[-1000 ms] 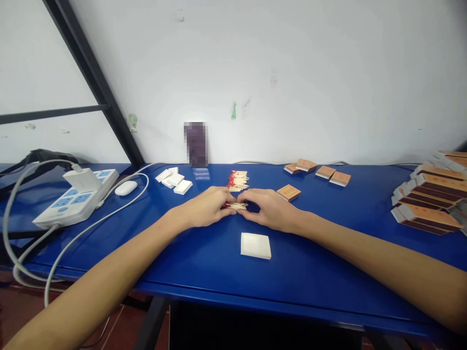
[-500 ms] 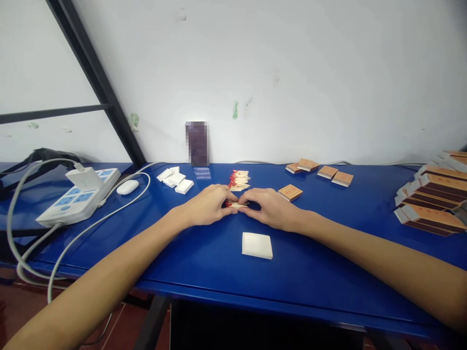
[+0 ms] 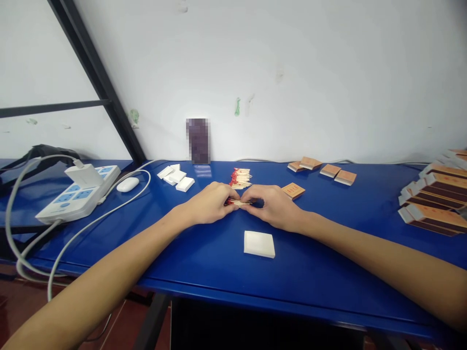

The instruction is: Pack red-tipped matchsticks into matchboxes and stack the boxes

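My left hand (image 3: 209, 204) and my right hand (image 3: 272, 206) meet at the middle of the blue table (image 3: 204, 262), both pinched on a small bundle of red-tipped matches (image 3: 238, 202) held between their fingertips. Just behind them lies a loose pile of matches (image 3: 241, 178). A white matchbox tray (image 3: 259, 244) lies flat in front of my hands, nearer to me. An orange matchbox sleeve (image 3: 293, 190) sits right beside my right hand.
Several white trays (image 3: 176, 177) lie at the back left. More orange sleeves (image 3: 323, 169) line the back right. Stacked matchboxes (image 3: 430, 199) fill the right edge. A power strip (image 3: 78, 193) with cables, a white earbud case (image 3: 127, 184) and a blurred dark object (image 3: 198, 141) stand to the left and back.
Both hands stay together on the bundle of matches, with the fingers shifting slightly around it. The view has drifted a little.
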Tool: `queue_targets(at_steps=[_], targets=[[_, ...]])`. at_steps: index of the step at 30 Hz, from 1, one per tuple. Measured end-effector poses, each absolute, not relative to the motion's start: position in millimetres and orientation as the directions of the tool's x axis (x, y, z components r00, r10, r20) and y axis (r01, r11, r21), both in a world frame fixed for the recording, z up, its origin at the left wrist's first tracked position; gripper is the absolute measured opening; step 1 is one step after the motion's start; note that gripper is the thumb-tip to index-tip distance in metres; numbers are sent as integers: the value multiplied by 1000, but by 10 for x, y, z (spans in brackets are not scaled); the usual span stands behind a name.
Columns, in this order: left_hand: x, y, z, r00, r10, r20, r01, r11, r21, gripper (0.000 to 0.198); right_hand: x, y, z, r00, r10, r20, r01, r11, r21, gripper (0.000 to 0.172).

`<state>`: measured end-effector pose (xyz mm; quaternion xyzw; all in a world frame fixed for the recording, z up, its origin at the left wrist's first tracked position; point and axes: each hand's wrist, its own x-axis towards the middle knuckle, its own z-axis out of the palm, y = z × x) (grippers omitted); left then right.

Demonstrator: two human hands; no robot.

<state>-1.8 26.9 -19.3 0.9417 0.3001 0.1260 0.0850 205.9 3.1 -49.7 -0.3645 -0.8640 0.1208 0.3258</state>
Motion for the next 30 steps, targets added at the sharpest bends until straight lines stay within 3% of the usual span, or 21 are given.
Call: queue_targets(at_steps=[3, 10, 15, 21, 30], targets=[[-6, 253, -194, 789, 585, 186, 546, -808, 222, 17, 2033, 1, -484, -491, 740, 460, 573, 672, -469, 8], [-28, 244, -184, 770, 613, 179, 537, -773, 338, 17, 1990, -71, -433, -441, 797, 412, 651, 600, -464, 7], [-50, 285, -200, 793, 561, 239, 477, -815, 329, 13, 1992, -65, -462, -441, 785, 435, 638, 615, -464, 7], [-80, 310, -193, 821, 530, 212, 436, -822, 366, 13, 2005, -59, -498, -458, 758, 465, 635, 645, -426, 7], [-44, 294, -223, 798, 548, 250, 464, -824, 326, 10, 2034, -58, -517, -456, 722, 520, 603, 681, -416, 9]])
